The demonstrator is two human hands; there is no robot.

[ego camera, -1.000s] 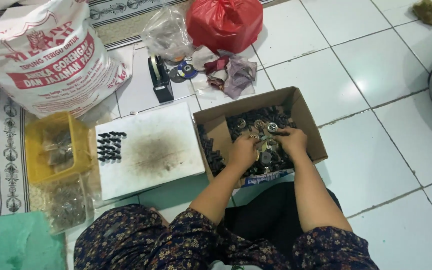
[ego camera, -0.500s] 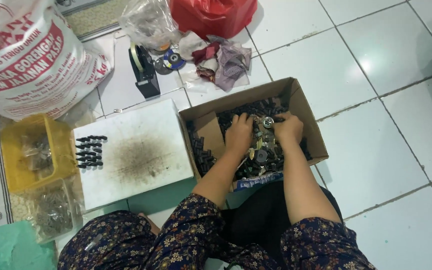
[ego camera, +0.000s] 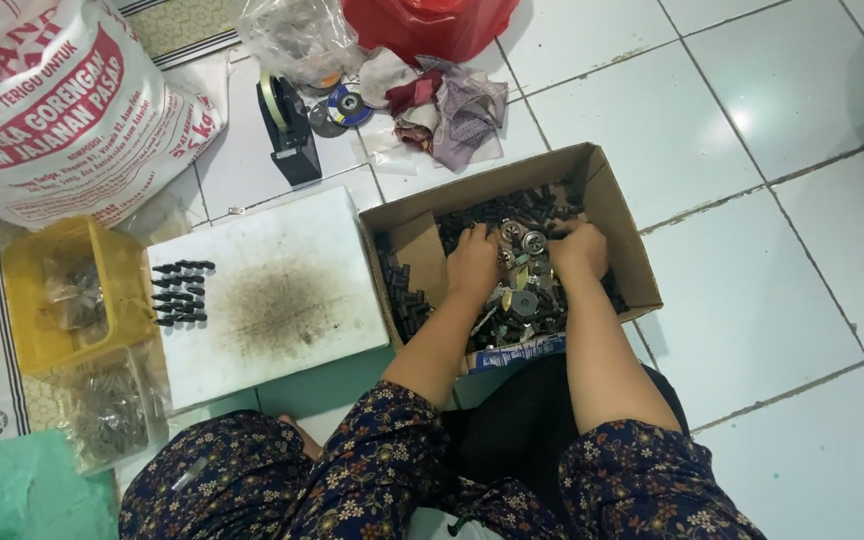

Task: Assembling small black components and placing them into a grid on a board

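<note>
An open cardboard box (ego camera: pixel 612 215) sits on the tiled floor in front of me, filled with small dark metal parts and round silvery washers (ego camera: pixel 524 300). Both hands are down in the box. My left hand (ego camera: pixel 472 265) rests palm down on the parts at the middle, fingers buried among them. My right hand (ego camera: pixel 580 250) lies on the pile to the right, fingers curled into the parts. What either hand holds is hidden. A white stained board (ego camera: pixel 272 295) lies left of the box with a short row of black parts (ego camera: pixel 180 293) on its left side.
A yellow tray (ego camera: pixel 27 300) and a clear plastic container (ego camera: pixel 107 410) with parts stand at the left. A large printed sack (ego camera: pixel 52 100), a black tape dispenser (ego camera: pixel 287 125), rags, a clear bag and a red plastic bag (ego camera: pixel 427 20) lie beyond. A green mat is at bottom left.
The view has shifted, so everything sits lower and further right in frame. Both hands stay in the box, shuffling slightly among the parts.
</note>
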